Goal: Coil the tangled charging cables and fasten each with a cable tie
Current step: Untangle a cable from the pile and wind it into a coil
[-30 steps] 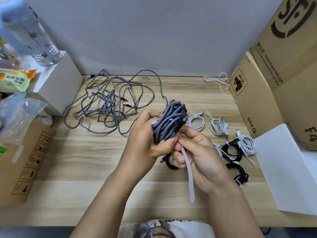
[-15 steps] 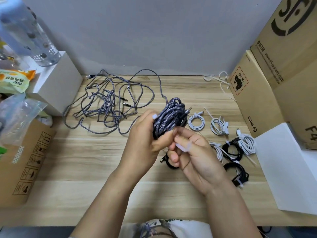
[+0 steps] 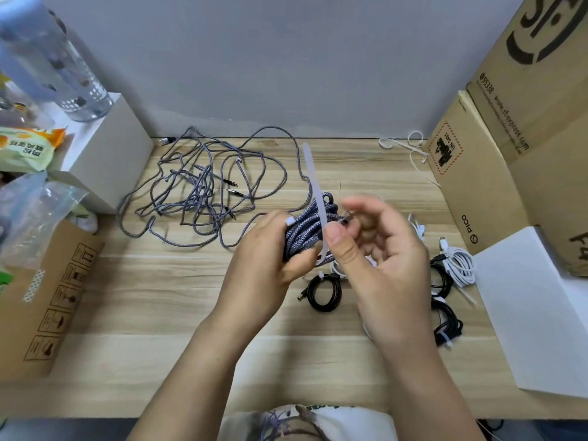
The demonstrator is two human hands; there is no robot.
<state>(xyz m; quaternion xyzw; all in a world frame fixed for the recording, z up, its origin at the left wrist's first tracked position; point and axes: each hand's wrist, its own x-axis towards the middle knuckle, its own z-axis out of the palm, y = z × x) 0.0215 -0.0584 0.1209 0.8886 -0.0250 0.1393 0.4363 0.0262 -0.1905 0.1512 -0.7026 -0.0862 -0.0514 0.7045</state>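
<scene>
Centre of frame, above the wooden worktop (image 3: 133, 313): left hand (image 3: 264, 249) wraps a coiled braided grey-blue cable (image 3: 305, 230), fingers curled round the bundle, thumb pressed to its near side. Right hand (image 3: 378, 253) pinches a translucent white cable tie (image 3: 313, 189) against the coil between thumb and fingers; grip closed on the strap. The tie's free end stands up and away toward the wall, slightly blurred.

Upper left of centre: a loose tangle of grey braided cable (image 3: 203, 192) lies on the worktop, one strand running to the held coil.

Below the hands: a tied black cable coil (image 3: 324, 291). Right side: white cable coil (image 3: 458, 262) and more black coils (image 3: 447, 323), beside cardboard boxes (image 3: 496, 160).
</scene>
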